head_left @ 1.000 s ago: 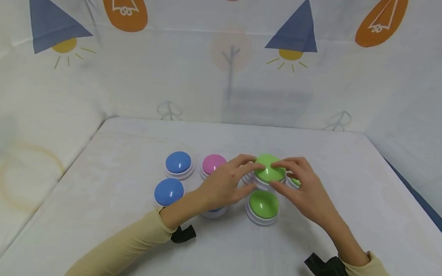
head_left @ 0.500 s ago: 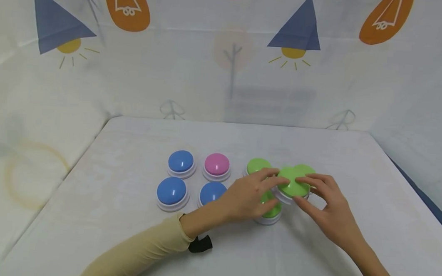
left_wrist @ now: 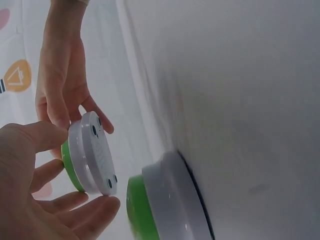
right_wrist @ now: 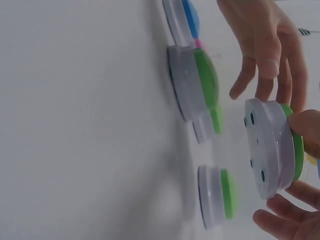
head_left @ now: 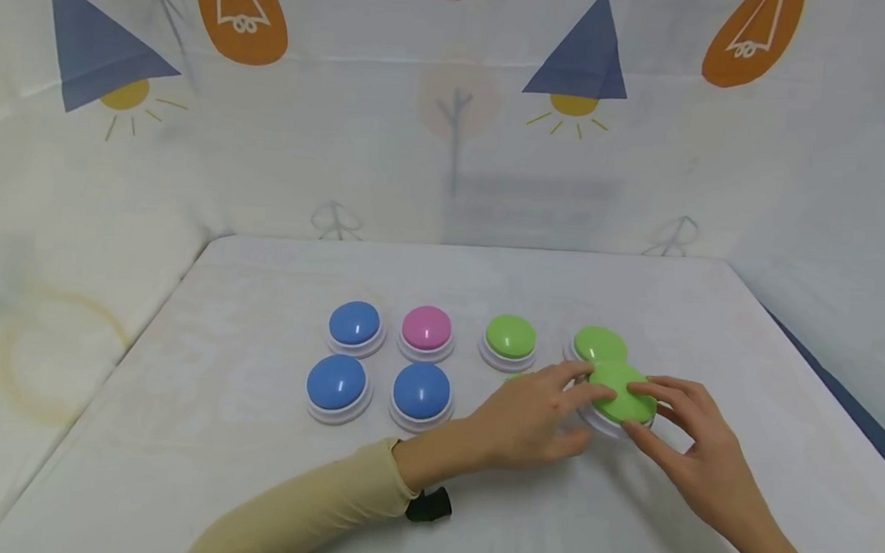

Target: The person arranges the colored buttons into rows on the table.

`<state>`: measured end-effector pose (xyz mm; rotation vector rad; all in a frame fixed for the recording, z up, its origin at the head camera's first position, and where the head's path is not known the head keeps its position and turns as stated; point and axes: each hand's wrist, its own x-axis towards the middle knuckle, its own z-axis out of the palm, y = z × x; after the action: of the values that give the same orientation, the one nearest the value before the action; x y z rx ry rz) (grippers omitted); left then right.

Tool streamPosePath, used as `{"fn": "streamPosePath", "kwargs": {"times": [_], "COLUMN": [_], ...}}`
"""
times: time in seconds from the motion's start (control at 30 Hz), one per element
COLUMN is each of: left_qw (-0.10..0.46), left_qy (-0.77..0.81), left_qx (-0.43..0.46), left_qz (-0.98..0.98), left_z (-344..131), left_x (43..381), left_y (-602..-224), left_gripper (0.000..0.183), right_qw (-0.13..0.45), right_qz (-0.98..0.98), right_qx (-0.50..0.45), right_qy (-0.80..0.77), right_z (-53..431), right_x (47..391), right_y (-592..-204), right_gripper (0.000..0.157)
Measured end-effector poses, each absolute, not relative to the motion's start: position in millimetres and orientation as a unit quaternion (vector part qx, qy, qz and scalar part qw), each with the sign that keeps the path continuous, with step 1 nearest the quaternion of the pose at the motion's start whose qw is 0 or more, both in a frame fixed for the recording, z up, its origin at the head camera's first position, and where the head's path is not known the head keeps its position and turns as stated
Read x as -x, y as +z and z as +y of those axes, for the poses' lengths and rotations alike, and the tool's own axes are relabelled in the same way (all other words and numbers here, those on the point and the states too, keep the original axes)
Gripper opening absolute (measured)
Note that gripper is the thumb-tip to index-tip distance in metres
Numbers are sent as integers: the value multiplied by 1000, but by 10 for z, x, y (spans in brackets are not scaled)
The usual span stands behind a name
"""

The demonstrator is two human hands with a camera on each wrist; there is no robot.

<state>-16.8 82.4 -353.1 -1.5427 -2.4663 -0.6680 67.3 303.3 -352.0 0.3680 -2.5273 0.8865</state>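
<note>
A green push button (head_left: 621, 389) with a white round base is held between both hands, raised and tilted above the table. My left hand (head_left: 527, 418) has its fingertips at the button's left side. On the opposite side, my right hand (head_left: 707, 459) grips the edge with thumb and fingers. Small dark feet show on the white underside of the held button (right_wrist: 270, 150) in the right wrist view. Just behind it stands another green button (head_left: 599, 341). Most of a third green button (head_left: 516, 377) is hidden by the left hand.
Left of the hands, two blue buttons (head_left: 336, 382) (head_left: 421, 391) stand in the front row. Behind them are a blue button (head_left: 354, 323), a pink button (head_left: 426, 328) and a green button (head_left: 510, 337). A printed cloth (head_left: 330, 137) hangs behind the white table (head_left: 223, 315).
Both hands have carried the green button to the right and toward the person. The blue buttons, the pink one and the back green ones have come back into fuller view.
</note>
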Motion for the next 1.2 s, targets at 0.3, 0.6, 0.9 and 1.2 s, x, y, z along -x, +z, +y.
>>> {"fn": "streamPosePath", "kwargs": {"times": [0.3, 0.6, 0.9, 1.2], "left_qw": [21, -53, -49, -25], "left_qy": [-180, -124, -57, -8], "left_qx": [515, 506, 528, 551], "left_qz": [-837, -852, -846, -834], "left_z": [1067, 1118, 1140, 1121], "left_x": [68, 20, 11, 13], "left_y": [-3595, -3623, -3663, -3722], "left_gripper": [59, 69, 69, 68], "right_qw": [197, 157, 127, 81], "right_qz": [-922, -930, -936, -945], "right_qx": [-89, -105, -120, -105], "right_qy": [321, 314, 305, 300], "right_z": [3166, 3236, 3326, 3356], "right_x": [-790, -775, -715, -672], "right_y": [-3601, -3749, -3830, -3863], "right_gripper": [51, 47, 50, 49]}}
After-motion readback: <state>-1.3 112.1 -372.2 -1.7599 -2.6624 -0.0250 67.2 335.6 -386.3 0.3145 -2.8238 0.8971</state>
